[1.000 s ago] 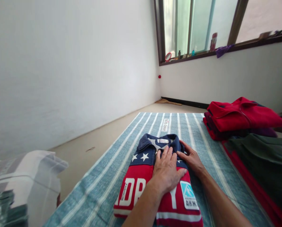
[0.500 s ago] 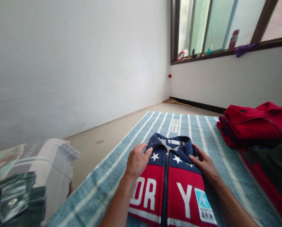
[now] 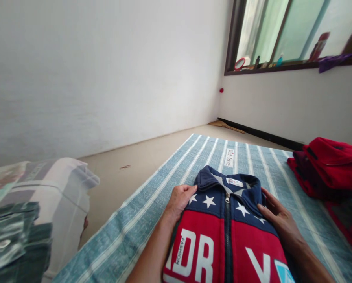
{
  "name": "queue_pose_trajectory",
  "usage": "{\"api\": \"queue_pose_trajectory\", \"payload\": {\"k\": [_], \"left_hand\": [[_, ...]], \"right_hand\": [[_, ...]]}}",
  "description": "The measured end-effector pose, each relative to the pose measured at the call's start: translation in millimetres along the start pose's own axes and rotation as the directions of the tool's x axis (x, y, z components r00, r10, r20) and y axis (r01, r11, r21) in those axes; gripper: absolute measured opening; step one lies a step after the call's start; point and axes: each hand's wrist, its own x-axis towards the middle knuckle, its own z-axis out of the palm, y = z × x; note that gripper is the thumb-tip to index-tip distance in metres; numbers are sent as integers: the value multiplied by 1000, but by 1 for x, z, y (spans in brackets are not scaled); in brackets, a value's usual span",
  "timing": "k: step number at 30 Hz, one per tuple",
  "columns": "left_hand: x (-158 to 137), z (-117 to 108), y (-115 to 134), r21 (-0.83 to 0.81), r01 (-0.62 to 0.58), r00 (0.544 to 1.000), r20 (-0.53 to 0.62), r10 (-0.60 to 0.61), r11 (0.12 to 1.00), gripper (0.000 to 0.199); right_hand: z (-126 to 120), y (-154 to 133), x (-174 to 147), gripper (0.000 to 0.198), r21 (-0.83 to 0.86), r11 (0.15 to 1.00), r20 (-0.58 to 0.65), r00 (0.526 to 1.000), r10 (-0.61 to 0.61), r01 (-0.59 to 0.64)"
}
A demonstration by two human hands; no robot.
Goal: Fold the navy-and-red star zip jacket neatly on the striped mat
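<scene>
A folded zip-up jacket (image 3: 205,224) lies face up on a blue-and-white striped mat (image 3: 152,214). It has a navy collar, white stars, a red body with white letters and a closed zip; its lower part runs out of view. My left hand (image 3: 180,201) is closed on the shoulder edge at the left, thumb and fingers pinching the cloth beside the collar. At the opposite shoulder, my right hand (image 3: 279,216) holds the edge, with the thumb on top by the collar and the other fingers partly hidden along the side.
Red folded clothes (image 3: 338,167) are piled on the mat's right side. On the left, a dark green folded garment (image 3: 16,243) sits by a pale covered bundle (image 3: 63,188). A broom (image 3: 225,125) lies at the far wall, below a window (image 3: 293,33) with items on its sill.
The view has turned slightly left and the jacket sits further right and lower in it. My left thumb and fingers have drawn closer together on the shoulder edge.
</scene>
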Motion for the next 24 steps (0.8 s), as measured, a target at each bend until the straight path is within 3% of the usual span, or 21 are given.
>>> {"api": "queue_pose_trajectory", "payload": {"k": [6, 9, 13, 18, 24], "left_hand": [[3, 2, -2, -276, 118, 982, 174, -71, 954, 28], [5, 5, 0, -337, 91, 991, 124, -51, 937, 25], [8, 7, 2, -308, 23, 999, 47, -8, 951, 22], [13, 6, -1, -303, 56, 996, 87, -31, 951, 26], [15, 3, -4, -277, 59, 995, 97, -34, 959, 30]], "right_hand": [[-1, 1, 1, 80, -28, 1000, -5, 1000, -4, 4], [-2, 2, 2, 79, -28, 999, 8, 1000, -19, 19], [-4, 3, 5, 78, 9, 999, 46, 998, -46, 46], [-11, 6, 14, 77, 64, 998, 139, 990, -36, 27], [-14, 10, 19, 77, 85, 996, 157, 986, -54, 41]]}}
